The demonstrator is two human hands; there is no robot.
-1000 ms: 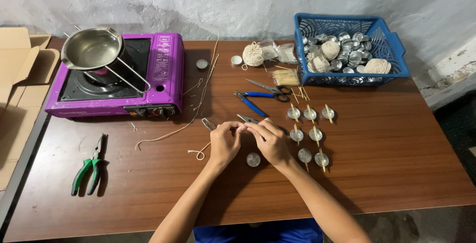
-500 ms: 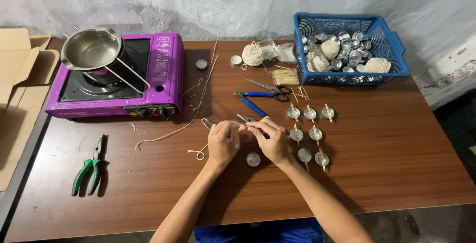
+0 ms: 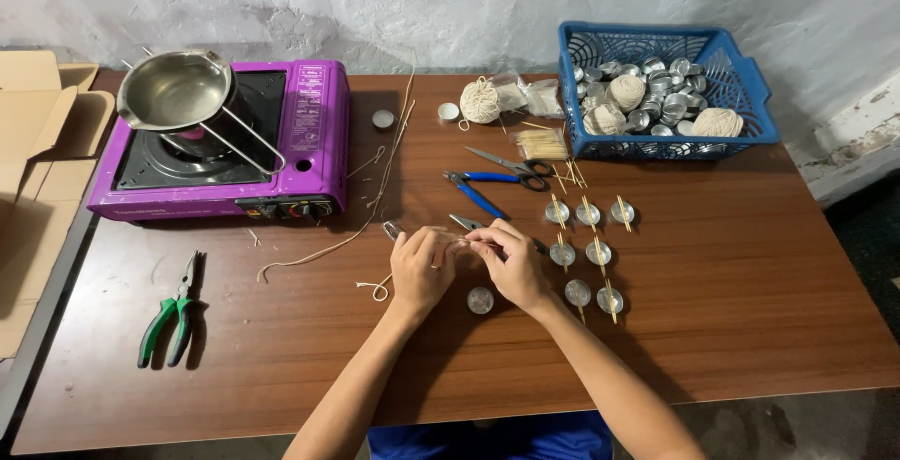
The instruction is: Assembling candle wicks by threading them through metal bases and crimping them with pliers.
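Where fingers [image 3: 473, 246] meet, stick [image 3: 450, 242] crosswise.

Looks like a makeshift home craft workshop: rough whitewashed plaster wall [image 3: 450, 0], worn brown wooden table [image 3: 750, 329], purple portable gas stove [image 3: 309, 141] with steel melting pot [image 3: 173, 90], green-handled pliers [image 3: 169, 315], blue plastic basket [image 3: 741, 75] of small metal cups and string balls

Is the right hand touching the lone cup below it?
Apart. Head view shows bare table between the right hand and the cup.
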